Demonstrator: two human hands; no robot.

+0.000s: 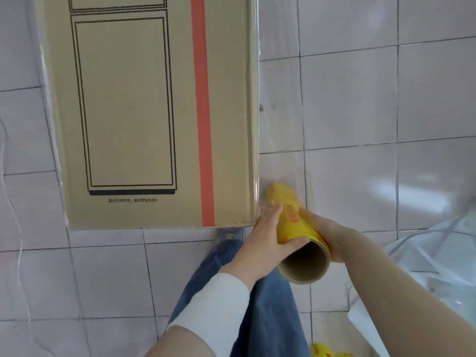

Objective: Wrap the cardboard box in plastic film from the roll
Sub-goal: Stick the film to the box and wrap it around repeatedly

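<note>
This looks like a room in a home, or maybe a storeroom; the view does not make it sure. The floor is made of pale, shiny square tiles with thin dark lines between them, and light shines off them on the right. A tall cardboard box stands on the tiles. It has a drawing of a cupboard or fridge with two doors and a red stripe, like a box for something new for the house. Loose white plastic sheets lie crumpled on the floor at the right. A thin white cord runs down the left side.
</note>
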